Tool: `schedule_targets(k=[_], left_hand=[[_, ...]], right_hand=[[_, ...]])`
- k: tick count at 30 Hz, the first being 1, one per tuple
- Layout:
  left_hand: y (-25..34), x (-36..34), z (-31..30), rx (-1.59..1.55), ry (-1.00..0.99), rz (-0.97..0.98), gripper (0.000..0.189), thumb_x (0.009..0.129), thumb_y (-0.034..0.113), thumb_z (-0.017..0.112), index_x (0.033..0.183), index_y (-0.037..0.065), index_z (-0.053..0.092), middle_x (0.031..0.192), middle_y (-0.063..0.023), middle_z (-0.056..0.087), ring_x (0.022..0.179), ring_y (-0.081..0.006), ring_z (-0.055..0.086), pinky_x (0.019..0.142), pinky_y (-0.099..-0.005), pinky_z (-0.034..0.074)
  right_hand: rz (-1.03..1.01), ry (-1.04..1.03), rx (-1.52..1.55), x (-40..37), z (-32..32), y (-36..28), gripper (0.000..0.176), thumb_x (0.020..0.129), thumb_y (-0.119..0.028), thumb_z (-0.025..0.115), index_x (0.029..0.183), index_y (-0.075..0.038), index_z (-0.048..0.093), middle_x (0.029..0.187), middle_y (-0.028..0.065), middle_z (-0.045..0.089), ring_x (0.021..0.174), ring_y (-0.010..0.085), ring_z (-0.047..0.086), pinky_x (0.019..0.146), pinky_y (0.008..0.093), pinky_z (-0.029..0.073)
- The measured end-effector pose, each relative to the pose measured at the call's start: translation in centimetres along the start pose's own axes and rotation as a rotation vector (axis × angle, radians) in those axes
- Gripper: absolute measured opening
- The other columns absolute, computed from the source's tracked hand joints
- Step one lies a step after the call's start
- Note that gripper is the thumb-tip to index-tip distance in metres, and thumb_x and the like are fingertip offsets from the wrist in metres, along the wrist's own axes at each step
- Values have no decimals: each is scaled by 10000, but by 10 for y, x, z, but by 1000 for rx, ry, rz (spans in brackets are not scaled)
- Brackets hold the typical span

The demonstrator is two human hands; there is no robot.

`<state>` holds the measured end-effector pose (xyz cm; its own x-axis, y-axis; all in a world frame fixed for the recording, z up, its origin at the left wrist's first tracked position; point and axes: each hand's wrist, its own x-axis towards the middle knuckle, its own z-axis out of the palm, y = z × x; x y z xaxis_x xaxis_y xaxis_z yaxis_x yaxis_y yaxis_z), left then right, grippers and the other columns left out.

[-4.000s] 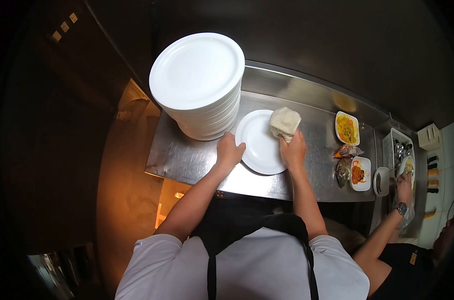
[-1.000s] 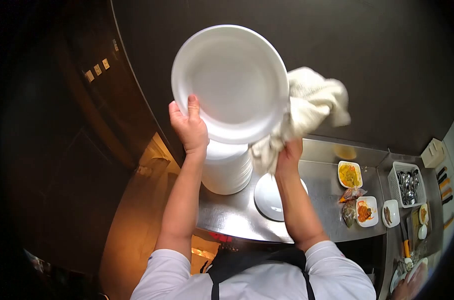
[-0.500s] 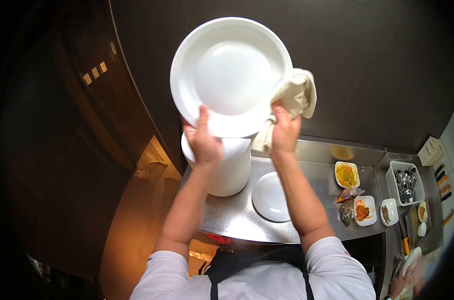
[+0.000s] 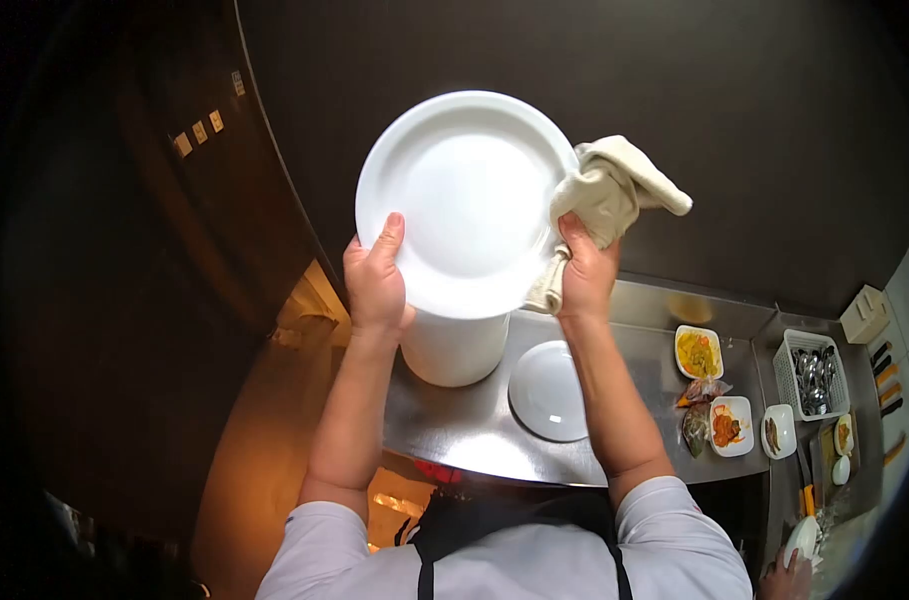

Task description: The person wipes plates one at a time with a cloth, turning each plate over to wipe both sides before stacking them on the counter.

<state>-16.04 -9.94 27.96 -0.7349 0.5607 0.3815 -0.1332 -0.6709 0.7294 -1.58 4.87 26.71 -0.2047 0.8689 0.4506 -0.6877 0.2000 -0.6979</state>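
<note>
Person is holding a white plate up in the air, tilted face toward the camera, above the left end of the steel counter and directly over the stack of plates standing there. Left hand is gripping the plate's lower left rim, thumb lying on the face, the other fingers curled out of sight behind. Right hand is closing fully around a bunched beige cloth, pressing it to the plate's right rim, with a loose tail hanging down below the fist. A single plate is lying flat near the counter's front edge, just beside the stack. Toward the right end, a yellow dish and a red dish are sitting close together, with a cutlery basket beyond them. A co-worker's hand is showing at the lower right, well apart. Risk, as I judge it: only the left hand is truly gripping the plate, at one edge. Hard rubbing from the cloth side could be twisting it loose, dropping it onto the stack or the flat plate and chipping both. The dangling cloth tail could also be snagging the stack's top.
</note>
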Motion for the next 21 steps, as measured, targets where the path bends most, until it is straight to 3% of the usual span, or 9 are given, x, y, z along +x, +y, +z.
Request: schedule_targets(k=[3, 5, 8, 9, 12, 14, 16, 18, 21], left_hand=[[-25, -19, 21, -92, 203, 144, 401, 994, 166, 571, 1303, -78, 499, 1288, -183, 575, 1164, -246, 581, 959, -382, 499], [-41, -41, 27, -210, 283, 221, 387, 997, 159, 566, 1298, -75, 503, 1266, -181, 591, 1135, -246, 599, 936, -374, 509], [-10, -39, -2, -152, 25, 108, 415, 1018, 154, 522, 1357, -68, 431, 1299, -175, 567, 1159, -258, 586, 994, -398, 480], [2, -34, -6, -133, -59, 66, 414, 1023, 150, 511, 1364, -67, 421, 1317, -174, 556, 1187, -260, 571, 1023, -411, 466], [-9, -23, -4, -26, 104, 106, 393, 1014, 146, 520, 1341, -58, 442, 1254, -173, 597, 1153, -256, 587, 982, -404, 496], [-27, -24, 5, -4, 243, 264, 380, 1008, 139, 515, 1325, -64, 458, 1266, -190, 584, 1126, -279, 595, 951, -418, 514], [-29, -23, 5, -80, 388, 265, 380, 997, 143, 529, 1299, -82, 474, 1255, -191, 587, 1107, -272, 603, 959, -404, 498], [-23, -16, -7, -50, 497, 209, 391, 994, 120, 498, 1316, -97, 451, 1283, -207, 563, 1138, -297, 589, 996, -416, 477], [-16, -9, -47, -84, 500, 175, 405, 991, 91, 458, 1354, -87, 427, 1317, -218, 540, 1183, -319, 566, 1010, -436, 473]], right_hand=[[60, 138, 161, -54, 21, 29, 532, 868, -39, 640, 1360, 23, 449, 1283, 103, 564, 1181, 203, 546, 1033, 327, 408], [120, 82, 58, -52, 9, 25, 490, 866, -47, 651, 1323, 19, 485, 1233, 90, 594, 1121, 195, 575, 1002, 323, 432], [146, -109, -96, -16, -19, -3, 412, 879, -48, 653, 1266, 16, 527, 1172, 79, 625, 1049, 182, 603, 946, 313, 465], [88, -51, -44, -13, -13, -5, 390, 879, -49, 654, 1245, 17, 539, 1151, 78, 633, 1028, 178, 607, 925, 308, 473], [-14, 138, 60, -21, 7, 3, 325, 876, -49, 647, 1182, 24, 569, 1097, 87, 648, 983, 164, 614, 866, 288, 484], [133, 145, -20, -50, 12, 21, 309, 887, -66, 638, 1173, 28, 569, 1087, 85, 646, 980, 167, 612, 865, 297, 481], [221, 50, -41, -91, 22, 32, 296, 889, -111, 632, 1144, 30, 580, 1063, 84, 644, 985, 175, 610, 873, 314, 478], [386, -264, -154, -118, 8, 30, 334, 870, -126, 667, 1155, 27, 581, 1087, 88, 646, 976, 173, 617, 862, 327, 491], [279, -422, -232, -145, -18, 29, 357, 851, -59, 672, 1188, 5, 571, 1124, 83, 652, 988, 177, 637, 888, 323, 502]])
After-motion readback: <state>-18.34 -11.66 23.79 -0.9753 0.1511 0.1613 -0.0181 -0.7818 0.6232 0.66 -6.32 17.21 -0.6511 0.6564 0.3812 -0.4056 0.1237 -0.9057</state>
